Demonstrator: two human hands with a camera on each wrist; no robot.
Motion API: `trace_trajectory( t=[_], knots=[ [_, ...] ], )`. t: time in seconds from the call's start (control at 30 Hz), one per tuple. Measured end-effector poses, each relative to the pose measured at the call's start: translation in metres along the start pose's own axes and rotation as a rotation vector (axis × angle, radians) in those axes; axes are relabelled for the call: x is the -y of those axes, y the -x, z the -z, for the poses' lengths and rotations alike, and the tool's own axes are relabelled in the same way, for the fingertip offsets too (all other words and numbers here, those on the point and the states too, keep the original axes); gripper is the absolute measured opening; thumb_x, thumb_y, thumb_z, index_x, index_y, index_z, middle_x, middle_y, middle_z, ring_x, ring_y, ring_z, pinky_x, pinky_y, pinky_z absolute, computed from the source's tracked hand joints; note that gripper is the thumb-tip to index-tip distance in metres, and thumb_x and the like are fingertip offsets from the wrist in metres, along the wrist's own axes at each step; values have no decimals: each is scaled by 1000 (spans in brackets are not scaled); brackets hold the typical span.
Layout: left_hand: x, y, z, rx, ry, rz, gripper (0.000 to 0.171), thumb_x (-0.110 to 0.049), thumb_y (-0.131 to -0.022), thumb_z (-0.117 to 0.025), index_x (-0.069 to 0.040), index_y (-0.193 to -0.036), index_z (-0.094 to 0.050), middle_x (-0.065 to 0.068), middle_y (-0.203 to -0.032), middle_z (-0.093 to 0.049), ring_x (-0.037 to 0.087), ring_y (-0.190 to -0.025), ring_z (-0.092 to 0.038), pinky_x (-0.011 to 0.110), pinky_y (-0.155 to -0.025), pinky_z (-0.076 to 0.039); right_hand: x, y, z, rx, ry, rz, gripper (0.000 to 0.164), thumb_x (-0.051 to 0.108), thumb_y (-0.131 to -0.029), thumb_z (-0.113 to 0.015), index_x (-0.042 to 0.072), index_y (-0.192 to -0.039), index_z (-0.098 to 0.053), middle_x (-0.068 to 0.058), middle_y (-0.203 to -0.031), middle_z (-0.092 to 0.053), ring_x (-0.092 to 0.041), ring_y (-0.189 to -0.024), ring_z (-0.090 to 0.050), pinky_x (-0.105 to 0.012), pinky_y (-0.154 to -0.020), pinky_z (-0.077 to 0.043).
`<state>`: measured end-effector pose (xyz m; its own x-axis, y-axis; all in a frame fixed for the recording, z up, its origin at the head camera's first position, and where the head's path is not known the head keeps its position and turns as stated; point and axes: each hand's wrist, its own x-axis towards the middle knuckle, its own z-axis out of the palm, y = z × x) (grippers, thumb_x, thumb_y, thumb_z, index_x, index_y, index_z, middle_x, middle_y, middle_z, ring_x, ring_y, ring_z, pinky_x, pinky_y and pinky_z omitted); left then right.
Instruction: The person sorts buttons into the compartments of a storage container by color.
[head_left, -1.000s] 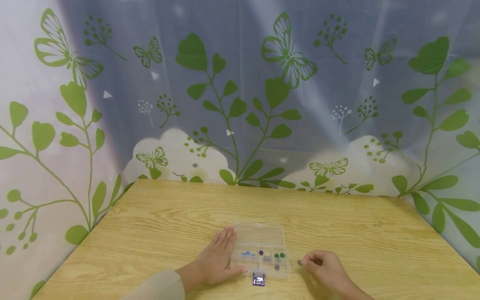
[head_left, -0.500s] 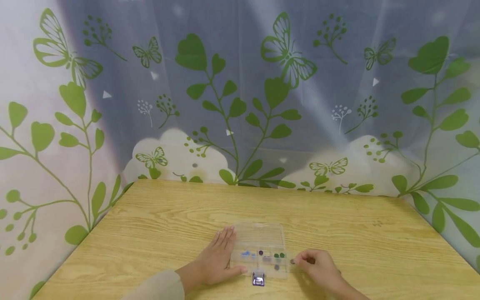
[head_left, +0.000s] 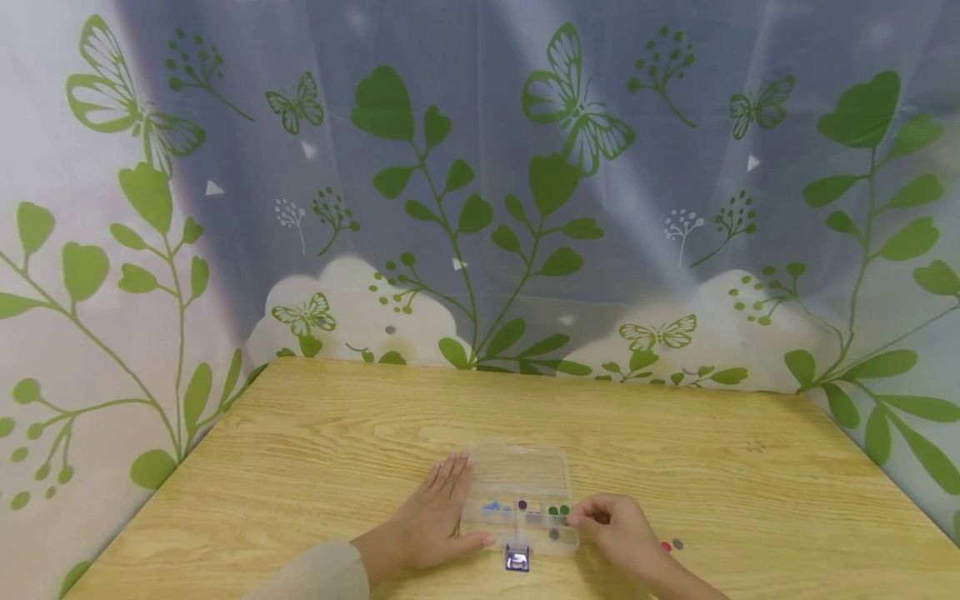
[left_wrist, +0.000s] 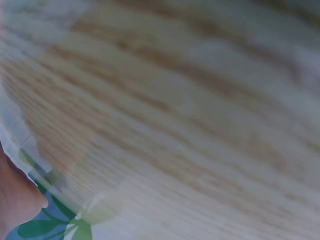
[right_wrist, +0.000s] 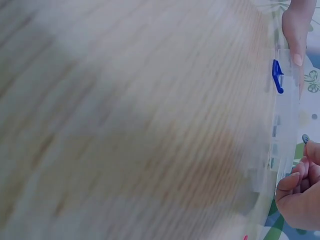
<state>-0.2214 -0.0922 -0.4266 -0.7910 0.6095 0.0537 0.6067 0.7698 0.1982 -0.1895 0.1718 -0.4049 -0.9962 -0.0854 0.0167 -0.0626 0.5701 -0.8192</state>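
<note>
A clear plastic compartment box (head_left: 517, 471) lies with its lid swung back on the table. Flat against its left side rests my left hand (head_left: 433, 521), fingers straight, thumb over the near left corner. My right hand (head_left: 615, 527) pinches a small grey button (right_wrist: 306, 138) between thumb and fingertips, over the box's right edge. Holes show in the button in the right wrist view. Inside the box are light blue pieces (head_left: 492, 507), a dark purple button (head_left: 522, 505), green buttons (head_left: 558, 511) and another grey button (head_left: 554, 534). A blue latch (head_left: 517, 558) hangs at the front.
A red button (head_left: 666, 547) and a loose grey button (head_left: 678, 544) lie on the wooden table (head_left: 360, 417), just right of my right wrist. A patterned curtain (head_left: 480, 208) stands behind the table and along its sides.
My right hand has moved left with the grey button, from beside the box to over its right edge. The red and grey buttons on the table have come into view. My left hand stays put.
</note>
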Motion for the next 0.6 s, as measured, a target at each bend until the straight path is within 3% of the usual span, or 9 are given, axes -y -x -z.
trace_trajectory(
  t=[0.2,0.6],
  knots=[
    [0,0,0,-5,3,1,93,-65,-89,-33,8,-145,-17,25,-153,-10,36,-143,-12,46,-117,-15,1,-1,-5,21,-14,43,9,6,-83,-65,-1,-78,-67,-3,-71,-62,-5,-61,-44,-17,-53,-39],
    [1,0,-3,-27,-18,-10,93,-66,-89,-32,8,-144,-17,26,-153,-12,37,-142,-14,46,-117,-16,4,-2,-10,55,-18,50,8,4,-83,-64,0,-77,-67,-1,-68,-59,-5,-56,-42,-16,-47,-36]
  ],
)
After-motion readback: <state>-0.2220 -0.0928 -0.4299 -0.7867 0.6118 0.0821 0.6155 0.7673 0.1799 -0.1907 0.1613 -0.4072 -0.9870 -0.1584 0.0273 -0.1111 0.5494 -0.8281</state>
